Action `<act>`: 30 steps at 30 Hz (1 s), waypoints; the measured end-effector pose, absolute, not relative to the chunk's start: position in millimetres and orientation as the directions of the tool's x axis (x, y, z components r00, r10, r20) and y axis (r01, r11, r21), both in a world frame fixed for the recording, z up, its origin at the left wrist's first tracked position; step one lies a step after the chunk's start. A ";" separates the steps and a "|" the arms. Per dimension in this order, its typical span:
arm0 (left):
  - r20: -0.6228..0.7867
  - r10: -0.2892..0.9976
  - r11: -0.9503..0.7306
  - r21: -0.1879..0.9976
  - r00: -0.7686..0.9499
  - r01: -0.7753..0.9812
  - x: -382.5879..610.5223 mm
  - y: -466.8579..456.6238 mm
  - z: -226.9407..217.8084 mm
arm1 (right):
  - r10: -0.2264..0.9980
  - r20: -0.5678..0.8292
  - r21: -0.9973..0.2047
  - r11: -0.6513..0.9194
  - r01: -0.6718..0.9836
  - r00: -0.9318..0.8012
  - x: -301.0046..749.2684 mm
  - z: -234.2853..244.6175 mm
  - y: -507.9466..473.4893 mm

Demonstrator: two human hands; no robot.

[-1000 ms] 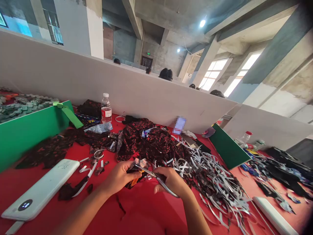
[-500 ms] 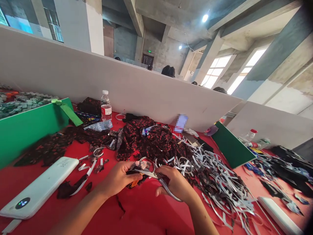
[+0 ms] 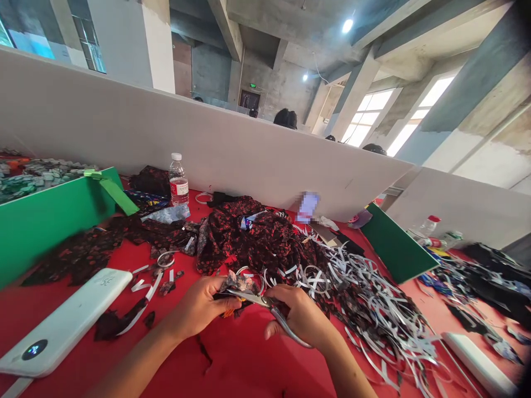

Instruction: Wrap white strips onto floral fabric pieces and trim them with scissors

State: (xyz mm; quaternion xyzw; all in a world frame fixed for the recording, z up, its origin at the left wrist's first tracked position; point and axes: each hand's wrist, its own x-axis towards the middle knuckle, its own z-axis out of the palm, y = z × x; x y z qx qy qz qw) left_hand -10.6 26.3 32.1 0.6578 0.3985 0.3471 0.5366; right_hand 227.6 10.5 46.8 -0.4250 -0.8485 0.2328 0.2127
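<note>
My left hand (image 3: 199,307) is closed around a small piece of dark patterned cloth (image 3: 234,284) with an orange bit under the fingers. My right hand (image 3: 302,316) grips metal scissors (image 3: 265,304), whose blades point left into that cloth. Both hands hover just above the red table (image 3: 249,370), close to its near edge. Right behind them lies a heap of black cloth with red flowers (image 3: 253,237).
A white power bank (image 3: 66,326) lies at the near left. A water bottle (image 3: 178,179) stands by the grey partition (image 3: 249,160). A green divider (image 3: 45,221) is on the left, a dark green board (image 3: 392,246) on the right. White and dark cut strips (image 3: 373,309) spread to the right.
The hands stayed together on the cloth, with the scissors shifting slightly right and down. The view drifted a little.
</note>
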 end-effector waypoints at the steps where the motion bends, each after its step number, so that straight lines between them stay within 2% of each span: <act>1: 0.029 0.897 -0.108 0.982 0.441 0.156 -10.7 25.9 32.2 | 0.819 0.163 -0.575 0.532 0.622 -0.550 227.4 46.4 10.6; 14: 0.037 0.890 -0.125 0.978 0.454 0.167 -8.1 25.5 29.3 | 0.826 0.172 -0.616 0.515 0.596 -0.537 230.4 36.4 11.0; 30: 0.002 0.883 -0.097 0.979 0.470 0.178 -6.9 24.7 32.2 | 0.847 0.135 -0.586 0.487 0.648 -0.515 229.1 38.0 9.3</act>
